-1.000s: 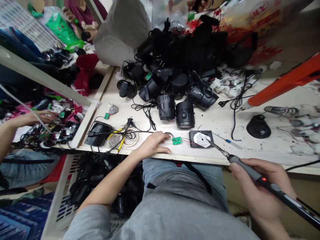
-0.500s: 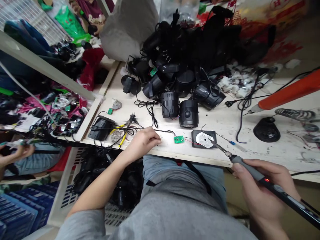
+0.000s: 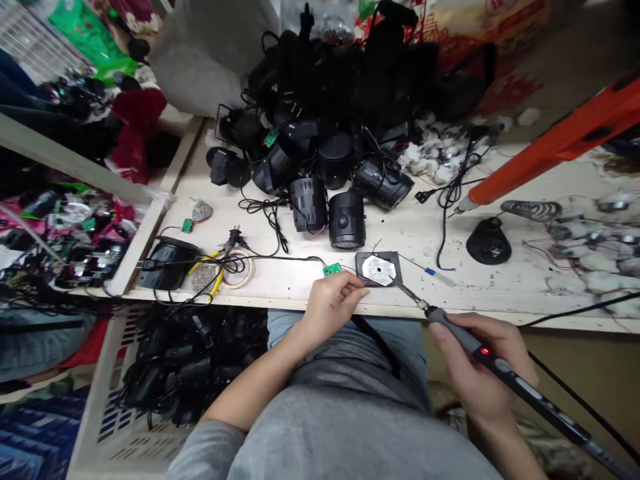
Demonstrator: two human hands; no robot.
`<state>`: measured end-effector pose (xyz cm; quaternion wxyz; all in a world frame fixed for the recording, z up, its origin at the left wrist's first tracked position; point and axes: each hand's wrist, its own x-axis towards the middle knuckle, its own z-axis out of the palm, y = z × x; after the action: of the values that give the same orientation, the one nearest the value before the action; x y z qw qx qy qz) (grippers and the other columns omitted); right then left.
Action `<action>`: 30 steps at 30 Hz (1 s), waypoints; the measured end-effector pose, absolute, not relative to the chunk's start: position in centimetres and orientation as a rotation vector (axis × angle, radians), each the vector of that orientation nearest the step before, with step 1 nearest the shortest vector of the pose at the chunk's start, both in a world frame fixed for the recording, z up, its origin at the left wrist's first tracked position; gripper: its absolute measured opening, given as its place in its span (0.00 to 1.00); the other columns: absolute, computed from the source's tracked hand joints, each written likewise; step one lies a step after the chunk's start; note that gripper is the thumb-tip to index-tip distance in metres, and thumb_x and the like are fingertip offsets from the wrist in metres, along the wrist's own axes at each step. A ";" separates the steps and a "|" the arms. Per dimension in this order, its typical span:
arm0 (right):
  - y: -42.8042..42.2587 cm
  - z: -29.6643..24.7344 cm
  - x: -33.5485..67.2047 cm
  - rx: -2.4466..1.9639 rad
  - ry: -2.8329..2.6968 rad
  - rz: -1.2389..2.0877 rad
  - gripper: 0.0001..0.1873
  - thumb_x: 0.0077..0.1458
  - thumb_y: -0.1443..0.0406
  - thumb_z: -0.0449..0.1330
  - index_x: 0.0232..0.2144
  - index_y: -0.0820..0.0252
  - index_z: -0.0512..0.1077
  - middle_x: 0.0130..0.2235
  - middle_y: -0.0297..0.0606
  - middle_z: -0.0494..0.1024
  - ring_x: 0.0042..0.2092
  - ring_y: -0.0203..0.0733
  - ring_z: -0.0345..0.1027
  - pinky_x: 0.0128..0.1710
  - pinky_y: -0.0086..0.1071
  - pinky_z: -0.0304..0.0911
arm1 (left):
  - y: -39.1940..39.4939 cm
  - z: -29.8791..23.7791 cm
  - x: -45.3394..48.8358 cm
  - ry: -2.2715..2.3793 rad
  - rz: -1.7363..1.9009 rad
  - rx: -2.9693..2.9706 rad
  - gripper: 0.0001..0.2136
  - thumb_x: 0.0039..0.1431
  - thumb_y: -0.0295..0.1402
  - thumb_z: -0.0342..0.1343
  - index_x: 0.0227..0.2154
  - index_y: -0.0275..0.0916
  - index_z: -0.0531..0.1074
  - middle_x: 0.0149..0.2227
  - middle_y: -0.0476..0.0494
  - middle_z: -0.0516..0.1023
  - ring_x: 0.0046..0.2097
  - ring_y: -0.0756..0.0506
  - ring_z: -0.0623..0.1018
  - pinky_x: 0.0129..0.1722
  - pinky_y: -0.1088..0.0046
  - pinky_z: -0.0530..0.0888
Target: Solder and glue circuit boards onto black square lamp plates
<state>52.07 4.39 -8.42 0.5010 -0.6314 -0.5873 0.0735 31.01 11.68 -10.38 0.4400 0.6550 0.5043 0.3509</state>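
Note:
My left hand (image 3: 333,303) rests at the table's front edge with its fingers pinched together, just below a small green circuit board (image 3: 331,269); thin wires run from the board, and I cannot make out what the fingers hold. My right hand (image 3: 475,370) grips a grey soldering iron (image 3: 495,363) with a red light on its handle. The iron's tip touches the edge of a white LED plate (image 3: 379,269) that lies in a black square holder (image 3: 361,260).
A heap of black lamp housings (image 3: 345,113) and cables fills the back of the table. A black round stand (image 3: 489,241), a coiled spring (image 3: 530,209) and an orange tool (image 3: 555,153) lie to the right. At left are a black housing (image 3: 166,261), a tape roll (image 3: 240,270) and a crate (image 3: 165,373).
My left hand has moved right along the table edge to beside the green board and pinched its fingers. The view has shifted; the iron's tip stays at the white plate.

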 end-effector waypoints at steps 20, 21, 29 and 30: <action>4.6 -7.5 51.7 -1.483 -1.535 0.201 0.06 0.58 0.60 0.65 0.35 0.54 0.73 0.30 0.32 0.81 0.28 0.37 0.76 0.27 0.28 0.72 | 11.7 -10.1 31.5 1.309 0.744 2.412 0.08 0.69 0.29 0.49 0.35 0.38 0.73 0.31 0.45 0.77 0.34 0.46 0.78 0.35 0.72 0.75; 4.7 -7.5 51.7 -1.494 -1.530 0.207 0.06 0.58 0.59 0.65 0.34 0.54 0.73 0.30 0.32 0.81 0.27 0.37 0.76 0.27 0.29 0.72 | 11.8 -10.0 31.5 1.308 0.743 2.422 0.09 0.69 0.29 0.49 0.35 0.38 0.73 0.30 0.45 0.76 0.34 0.46 0.77 0.35 0.72 0.75; 4.9 -7.4 51.3 -1.529 -1.562 0.206 0.07 0.59 0.59 0.65 0.34 0.55 0.73 0.29 0.33 0.81 0.26 0.38 0.76 0.26 0.28 0.72 | 12.2 -10.0 31.3 1.239 0.680 2.477 0.09 0.70 0.29 0.49 0.36 0.37 0.73 0.31 0.45 0.76 0.34 0.46 0.76 0.34 0.72 0.73; 4.9 -7.5 51.2 -1.532 -1.561 0.208 0.07 0.59 0.58 0.65 0.34 0.55 0.73 0.29 0.32 0.81 0.26 0.38 0.76 0.26 0.28 0.72 | 12.2 -10.0 31.3 1.236 0.662 2.492 0.09 0.70 0.30 0.48 0.36 0.37 0.73 0.31 0.45 0.76 0.34 0.46 0.76 0.33 0.73 0.73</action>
<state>51.23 4.90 -7.49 0.4549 -0.6209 -0.6328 0.0843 31.29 12.23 -10.05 0.1406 0.8628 0.4280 0.2294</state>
